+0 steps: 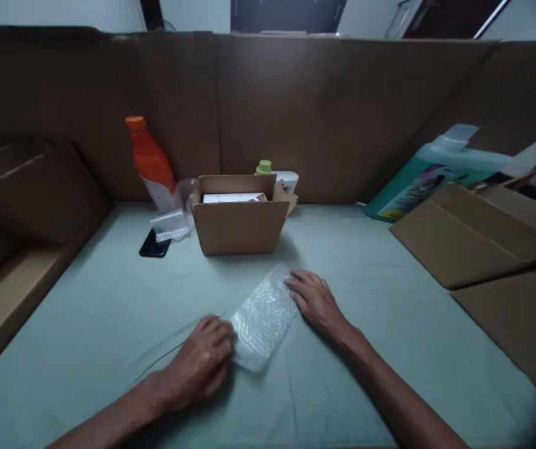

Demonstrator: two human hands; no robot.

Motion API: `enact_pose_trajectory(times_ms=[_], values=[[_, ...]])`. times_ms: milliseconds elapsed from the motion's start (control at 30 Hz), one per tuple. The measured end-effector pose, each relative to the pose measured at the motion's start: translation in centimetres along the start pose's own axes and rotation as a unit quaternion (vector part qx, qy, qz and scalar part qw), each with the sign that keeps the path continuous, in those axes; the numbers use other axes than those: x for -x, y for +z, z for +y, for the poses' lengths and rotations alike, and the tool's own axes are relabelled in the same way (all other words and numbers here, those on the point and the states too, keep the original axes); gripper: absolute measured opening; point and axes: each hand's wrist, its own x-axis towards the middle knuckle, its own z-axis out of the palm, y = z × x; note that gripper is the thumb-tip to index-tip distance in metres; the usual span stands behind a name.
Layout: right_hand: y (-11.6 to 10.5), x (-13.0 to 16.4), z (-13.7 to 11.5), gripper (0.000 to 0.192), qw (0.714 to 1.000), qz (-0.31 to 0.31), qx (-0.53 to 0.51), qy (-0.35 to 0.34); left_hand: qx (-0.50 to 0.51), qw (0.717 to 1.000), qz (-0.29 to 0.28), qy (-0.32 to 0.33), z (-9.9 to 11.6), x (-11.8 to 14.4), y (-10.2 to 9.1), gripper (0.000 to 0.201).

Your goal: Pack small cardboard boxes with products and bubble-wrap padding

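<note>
A flat piece of bubble wrap [265,318] lies slantwise on the pale green cloth in front of me. Curled round its lower left edge, my left hand [206,355] is closed, gripping the bubble wrap. On the upper right edge rest the fingertips of my right hand [317,301]; these fingers are stretched out and somewhat apart. Just beyond both hands stands an open cardboard box [244,227] with a white item [234,197] inside it.
An orange bottle [153,162] leans at the back left, near a crumpled clear wrap [171,224] and a dark phone [153,244]. A green-capped bottle [264,167] is behind the box. A teal jug [429,174] and cardboard flaps [478,249] lie right. A cardboard wall [296,112] closes the back.
</note>
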Motion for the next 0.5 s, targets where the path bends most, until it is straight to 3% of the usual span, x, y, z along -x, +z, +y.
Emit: enact_pose_trajectory(times_ms=[100,167,233,300,400,500], values=[[1.0,-2.7,-2.5,0.036,0.996,-0.015,-0.032,-0.077,0.070,0.997,-0.027,-0.007,2.3,2.4,-0.7,0.022],[1.5,-3.8,-3.3,0.037,0.994,0.007,-0.047,-0.103,0.049,0.998,0.018,-0.043,1.0,2.4,-2.5,0.024],[1.8,-4.0,-3.4,0.036,0.992,0.037,-0.055,-0.112,-0.044,0.985,0.117,-0.120,-2.6,1.6,-5.5,0.018],[1.9,-3.1,-2.8,0.034,0.990,0.059,-0.056,-0.114,-0.138,0.946,0.190,-0.223,-7.3,0.3,-9.0,0.018],[1.7,-0.2,-1.5,0.032,0.989,0.081,-0.040,-0.116,-0.187,0.916,0.220,-0.278,-13.5,-2.2,-13.1,0.031],[1.3,2.9,-0.4,0.030,0.987,0.100,-0.018,-0.123,-0.188,0.910,0.206,-0.307,-17.2,-4.3,-14.5,0.031]])
